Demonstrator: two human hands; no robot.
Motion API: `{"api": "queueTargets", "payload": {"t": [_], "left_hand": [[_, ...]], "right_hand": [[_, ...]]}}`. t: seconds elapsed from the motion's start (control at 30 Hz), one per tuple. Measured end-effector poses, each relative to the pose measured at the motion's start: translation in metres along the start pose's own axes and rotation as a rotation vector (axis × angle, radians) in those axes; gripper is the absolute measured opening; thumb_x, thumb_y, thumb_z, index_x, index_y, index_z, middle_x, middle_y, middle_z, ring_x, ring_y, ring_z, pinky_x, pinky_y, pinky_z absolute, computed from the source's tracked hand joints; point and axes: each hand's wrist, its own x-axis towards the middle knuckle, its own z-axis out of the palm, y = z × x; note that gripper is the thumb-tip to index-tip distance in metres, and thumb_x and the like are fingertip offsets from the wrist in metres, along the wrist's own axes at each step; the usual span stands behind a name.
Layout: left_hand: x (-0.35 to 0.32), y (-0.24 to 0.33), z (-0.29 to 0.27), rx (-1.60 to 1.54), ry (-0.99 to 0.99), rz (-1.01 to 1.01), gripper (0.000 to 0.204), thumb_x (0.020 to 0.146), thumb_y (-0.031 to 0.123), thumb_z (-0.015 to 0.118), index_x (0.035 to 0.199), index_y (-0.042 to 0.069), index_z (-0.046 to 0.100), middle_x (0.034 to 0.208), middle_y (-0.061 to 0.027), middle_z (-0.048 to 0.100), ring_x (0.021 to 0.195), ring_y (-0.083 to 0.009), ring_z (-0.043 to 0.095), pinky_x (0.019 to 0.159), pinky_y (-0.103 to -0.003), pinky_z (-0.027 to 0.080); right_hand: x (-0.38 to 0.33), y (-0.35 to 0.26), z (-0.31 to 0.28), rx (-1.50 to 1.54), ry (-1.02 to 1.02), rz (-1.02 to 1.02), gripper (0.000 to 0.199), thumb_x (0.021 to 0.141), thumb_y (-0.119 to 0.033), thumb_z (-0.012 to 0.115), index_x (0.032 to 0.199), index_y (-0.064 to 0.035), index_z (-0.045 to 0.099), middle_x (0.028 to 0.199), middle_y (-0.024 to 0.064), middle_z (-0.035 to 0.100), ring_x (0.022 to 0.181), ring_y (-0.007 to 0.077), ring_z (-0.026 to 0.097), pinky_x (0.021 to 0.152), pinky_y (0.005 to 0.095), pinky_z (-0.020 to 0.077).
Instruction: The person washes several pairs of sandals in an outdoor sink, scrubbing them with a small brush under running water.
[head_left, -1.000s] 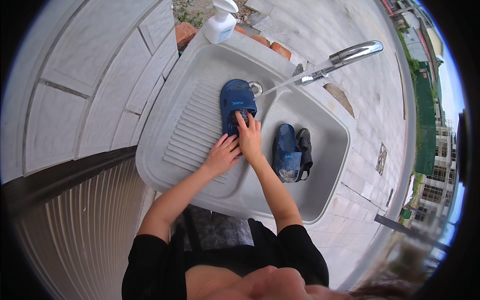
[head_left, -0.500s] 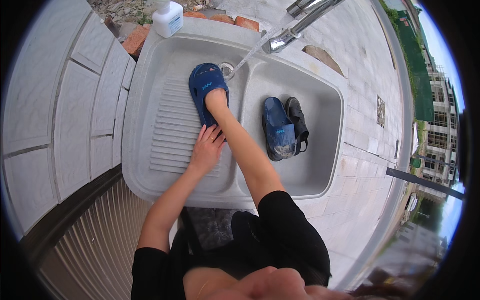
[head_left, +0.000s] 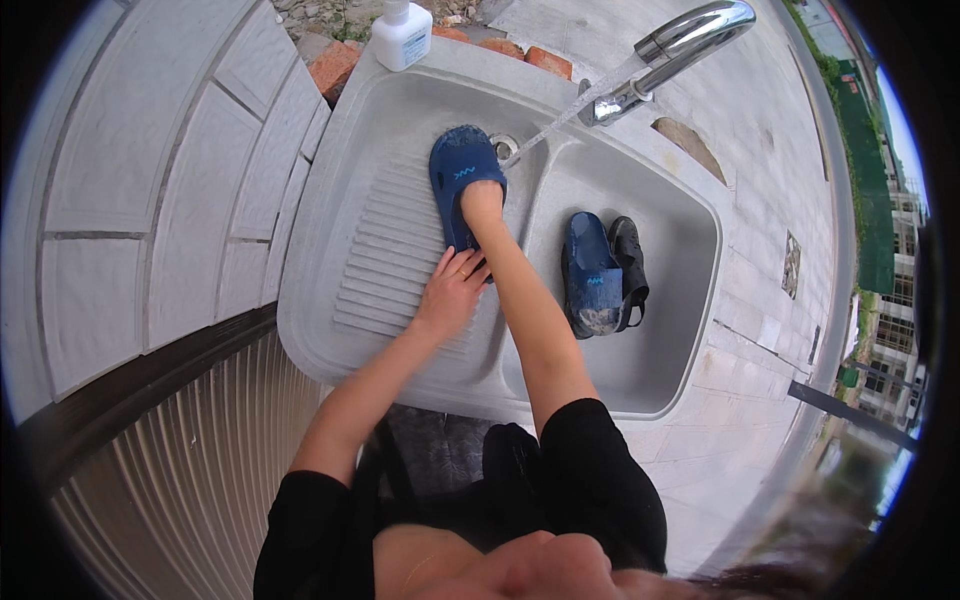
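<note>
A wet dark blue slipper (head_left: pixel 462 155) lies on the ribbed washboard side of a grey double sink (head_left: pixel 382 110), its toe toward the drain. My right hand (head_left: pixel 483 199) reaches into the slipper under its strap; the fingers are hidden inside. At the heel, my left hand (head_left: pixel 452 298) holds the slipper's end, fingers laid over its edge. In the right basin rests the matching blue slipper (head_left: pixel 590 275), with whitish foam or dirt on its toe. Against it leans a black sandal (head_left: pixel 627 265).
Water runs from a chrome faucet (head_left: pixel 660 70) toward the drain (head_left: pixel 503 148). A white bottle (head_left: pixel 402 38) stands on the sink's far left corner. A tiled wall (head_left: pixel 170 190) rises close on the left. Bricks (head_left: pixel 548 62) lie behind the sink.
The whole view has shifted, so the sink sits farther right and slightly lower. My right hand remains inside the slipper, and my left stays at its heel.
</note>
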Motion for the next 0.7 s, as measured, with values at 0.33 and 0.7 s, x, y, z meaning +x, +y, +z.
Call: {"api": "queueTargets", "payload": {"t": [0.33, 0.7], "left_hand": [[0.012, 0.005, 0.008, 0.001, -0.001, 0.044, 0.036, 0.078, 0.017, 0.063, 0.113, 0.013, 0.059, 0.122, -0.0047, 0.053, 0.114, -0.0216, 0.046, 0.102, -0.045, 0.03], [0.0, 0.003, -0.001, -0.056, -0.053, 0.087, 0.035, 0.078, 0.016, 0.063, 0.112, 0.011, 0.06, 0.117, -0.0048, 0.056, 0.114, -0.0204, 0.047, 0.102, -0.044, 0.031]], "right_hand": [[0.026, 0.057, 0.045, -0.171, 0.335, -0.194, 0.014, 0.073, -0.006, 0.053, 0.072, -0.0018, 0.066, 0.063, 0.0184, 0.06, 0.062, 0.0352, 0.06, 0.061, 0.0429, 0.0493], [-0.005, 0.027, 0.021, -0.278, 0.04, -0.108, 0.018, 0.079, -0.009, 0.051, 0.084, -0.0025, 0.067, 0.08, 0.0182, 0.064, 0.073, 0.0334, 0.062, 0.068, 0.0429, 0.0484]]}}
